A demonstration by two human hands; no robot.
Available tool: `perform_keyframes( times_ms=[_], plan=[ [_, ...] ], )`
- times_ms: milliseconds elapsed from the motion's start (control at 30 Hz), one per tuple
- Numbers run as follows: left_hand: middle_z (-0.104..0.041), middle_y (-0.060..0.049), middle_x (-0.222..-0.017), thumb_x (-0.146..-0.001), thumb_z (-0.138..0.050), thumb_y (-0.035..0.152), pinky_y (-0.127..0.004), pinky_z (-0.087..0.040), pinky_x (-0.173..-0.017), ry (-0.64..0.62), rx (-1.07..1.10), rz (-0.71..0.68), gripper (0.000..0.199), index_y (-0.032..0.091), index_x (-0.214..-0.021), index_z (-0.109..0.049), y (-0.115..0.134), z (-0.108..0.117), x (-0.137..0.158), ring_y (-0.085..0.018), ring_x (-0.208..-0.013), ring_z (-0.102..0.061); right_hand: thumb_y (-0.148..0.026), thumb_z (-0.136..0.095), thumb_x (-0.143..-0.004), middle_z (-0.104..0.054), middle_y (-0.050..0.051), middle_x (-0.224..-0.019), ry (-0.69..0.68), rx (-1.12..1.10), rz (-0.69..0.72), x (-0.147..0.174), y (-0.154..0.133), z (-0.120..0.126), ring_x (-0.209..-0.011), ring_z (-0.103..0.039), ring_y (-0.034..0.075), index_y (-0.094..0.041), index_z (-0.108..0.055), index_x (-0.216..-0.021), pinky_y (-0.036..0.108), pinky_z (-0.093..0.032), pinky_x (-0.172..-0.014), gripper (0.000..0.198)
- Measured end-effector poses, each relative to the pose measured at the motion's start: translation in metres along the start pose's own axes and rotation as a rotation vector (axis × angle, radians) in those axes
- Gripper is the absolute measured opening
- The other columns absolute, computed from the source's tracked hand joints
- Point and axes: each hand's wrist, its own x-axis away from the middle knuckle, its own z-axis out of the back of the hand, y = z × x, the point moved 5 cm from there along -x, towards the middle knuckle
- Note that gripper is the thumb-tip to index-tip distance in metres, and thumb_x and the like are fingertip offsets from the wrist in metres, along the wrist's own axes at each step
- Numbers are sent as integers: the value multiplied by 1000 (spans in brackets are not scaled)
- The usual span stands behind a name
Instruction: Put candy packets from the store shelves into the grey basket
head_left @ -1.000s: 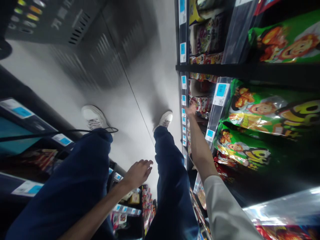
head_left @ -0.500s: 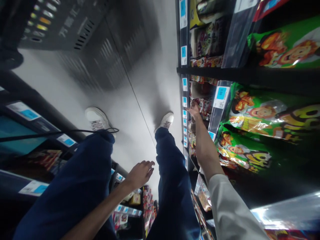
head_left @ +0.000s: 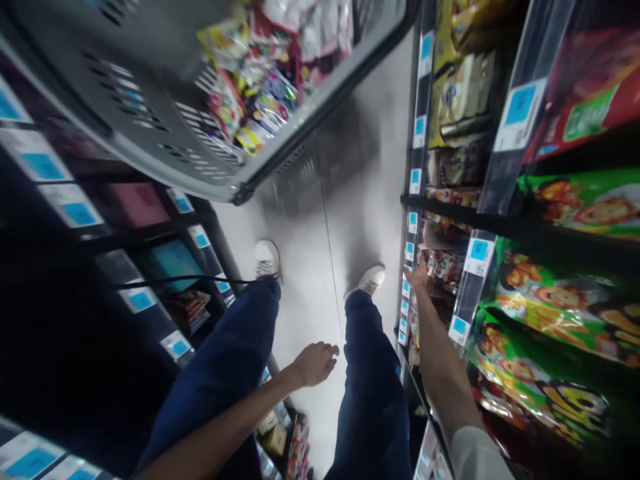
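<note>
Right hand reaching to the snack packet at the shelf edge; left hand idle between the legs.

I see the snack packet lying on the lower right shelf, just behind the blue price tags. My right hand is stretched to it, fingertips at its near edge; whether they pinch it I cannot tell. My left hand hangs loosely spread, holding nothing, above the grey floor. Green crisp bags fill the nearer shelving. A grey basket of goods sits upper left.
</note>
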Motion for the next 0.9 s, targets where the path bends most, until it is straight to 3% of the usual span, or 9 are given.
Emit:
perform_keyframes(
  times_ms=[100, 200, 400, 467, 533, 633, 767, 833, 900],
  plan=[
    [-73, -12, -114, -96, -37, 22, -41, -54, -92, 11, 11, 88, 37, 17, -123, -62, -11, 3, 5, -28, -108, -68, -29, -55, -78, -60, 27, -125, 22, 15, 59, 54, -45, -5, -125, -52, 40, -11, -57, -122, 55, -43, -106, 47],
    [-72, -16, -117, -94, -38, 19, -43, -54, -93, 55, 21, 143, 38, 13, -123, -63, -13, 11, 23, -30, -110, -68, -28, -52, -79, -59, 23, -131, -43, 8, 255, 105, -128, -9, -128, -52, 37, -8, -54, -129, 57, -43, -109, 54],
    [-71, -17, -116, -93, -41, 17, -48, -54, -94, 191, 54, 119, 37, 12, -122, -64, -5, 40, 73, -32, -110, -68, -13, -41, -89, -34, 15, -160, -67, 220, 1000, 137, -393, 22, -150, -27, 27, -15, -35, -152, 51, -31, -119, 64],
    [-71, -15, -117, -95, -39, 17, -46, -53, -95, 275, 80, 84, 37, 14, -123, -63, -3, 59, 87, -30, -110, -67, -5, -41, -85, -31, 13, -161, -46, 373, 1121, 127, -468, 24, -152, -19, 28, -17, -34, -154, 55, -21, -122, 70],
    [-70, -11, -118, -97, -35, 16, -43, -52, -97, 378, 111, 45, 39, 17, -125, -62, -3, 84, 101, -26, -110, -67, -2, -41, -85, -41, 15, -156, -102, 562, 1184, 116, -517, 10, -150, -24, 29, -16, -45, -148, 58, -16, -122, 65],
    [-70, -7, -115, -98, -33, 15, -36, -51, -99, 654, 161, -71, 38, 18, -124, -61, -2, 140, 128, -20, -107, -65, -4, -39, -90, -57, 17, -139, -232, 769, 1130, 105, -541, -21, -140, -39, 31, -15, -59, -136, 57, -20, -120, 51],
    [-67, -10, -117, -93, -39, 9, -37, -49, -103, 1084, 52, -161, 36, 15, -120, -61, -6, 233, 171, -21, -115, -60, -11, -35, -98, -61, 16, -129, -164, 795, 1047, 107, -533, -41, -126, -49, 31, -17, -63, -129, 57, -27, -115, 42],
    [-60, -14, -132, -87, -44, 5, -41, -44, -110, 1180, -105, -77, 45, 13, -129, -57, -18, 276, 184, -25, -130, -51, -10, -36, -97, -62, 16, -127, -143, 812, 1060, 110, -525, -44, -122, -49, 31, -16, -64, -124, 57, -27, -114, 39],
    [-49, -17, -147, -80, -51, 2, -47, -32, -120, 1165, -292, 19, 59, 11, -138, -51, -36, 310, 186, -30, -143, -38, -10, -36, -97, -62, 16, -126, -140, 828, 1091, 113, -516, -44, -122, -48, 31, -16, -63, -121, 58, -27, -113, 37]
  ],
)
